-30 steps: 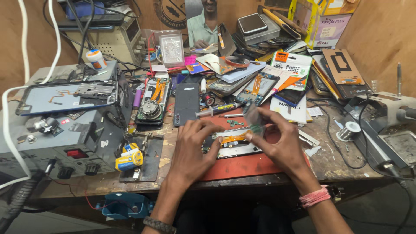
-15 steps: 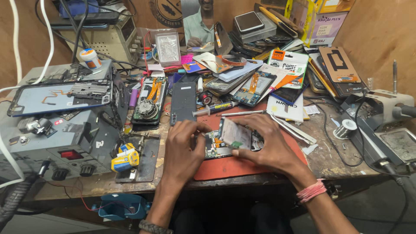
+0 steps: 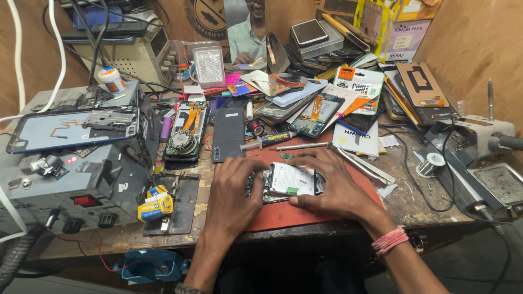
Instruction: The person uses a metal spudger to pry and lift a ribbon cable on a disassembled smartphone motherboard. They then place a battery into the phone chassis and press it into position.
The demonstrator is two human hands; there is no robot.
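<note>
An opened phone (image 3: pixel 289 181) with a white battery showing lies on a red work mat (image 3: pixel 294 215) at the bench's front edge. My left hand (image 3: pixel 235 188) rests on the phone's left end, fingers curled over it. At the phone's right end is my right hand (image 3: pixel 332 185), its fingers wrapped around the edge and its thumb pressing below. Both hands grip the phone against the mat. A pink band circles my right wrist.
A grey power supply (image 3: pixel 76 179) with a phone frame on top stands at the left. A black back cover (image 3: pixel 229 133), a disassembled phone (image 3: pixel 184 133), a syringe (image 3: pixel 269 140) and tweezers (image 3: pixel 362 166) lie beyond the mat. Soldering gear (image 3: pixel 485 163) sits on the right, phone parts piled behind.
My hands have come down from holding a part above the mat. They now press the opened phone flat on the red mat.
</note>
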